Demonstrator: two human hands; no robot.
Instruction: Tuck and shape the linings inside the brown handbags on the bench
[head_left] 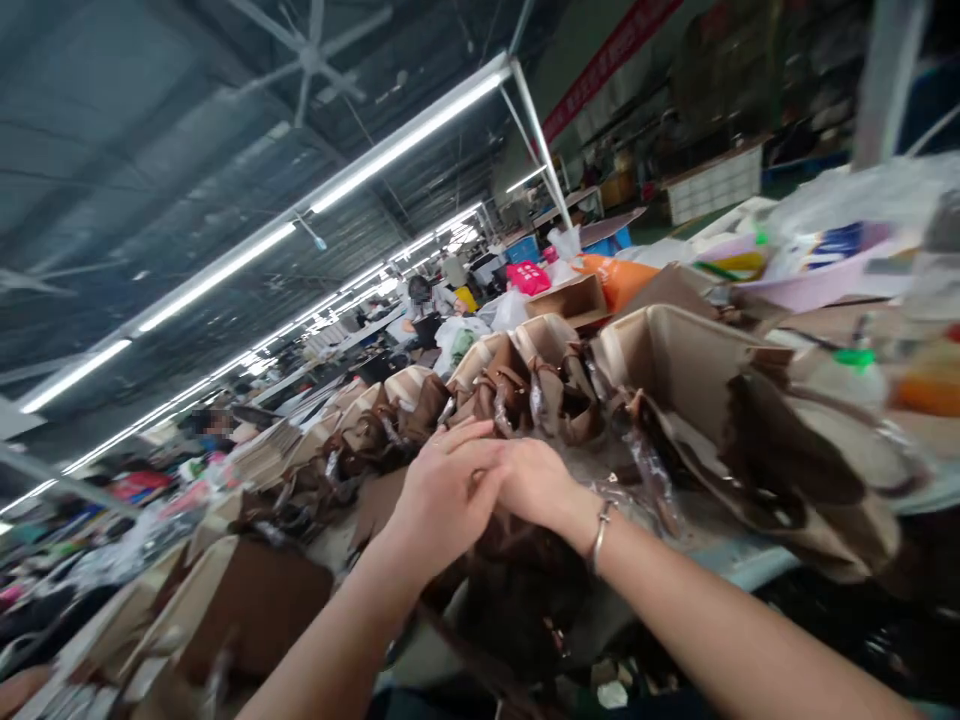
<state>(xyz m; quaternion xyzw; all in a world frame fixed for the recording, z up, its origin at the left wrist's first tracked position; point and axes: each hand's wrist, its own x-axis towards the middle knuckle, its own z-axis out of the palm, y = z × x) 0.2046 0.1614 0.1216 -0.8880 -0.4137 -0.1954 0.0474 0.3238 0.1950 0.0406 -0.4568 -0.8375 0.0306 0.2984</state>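
In the middle of the head view my left hand (450,485) and my right hand (536,485) meet and overlap. The left hand's fingers are stretched out and lie across the right hand; the right fingers are mostly hidden behind it. Nothing held shows between them. A bracelet (600,535) circles my right wrist. Just below and behind the hands is a dark brown bag (525,600), blurred and partly covered by my forearms. Beyond them stand several beige and brown handbags (559,385), some with clear plastic around their straps. A larger open bag (690,370) is at the right.
More bags (232,600) fill the lower left. At the right are a lilac tray (817,285), clear plastic sheeting (885,200) and an orange bag (619,280). A co-worker (431,300) is farther back. A lamp rail (412,140) runs overhead.
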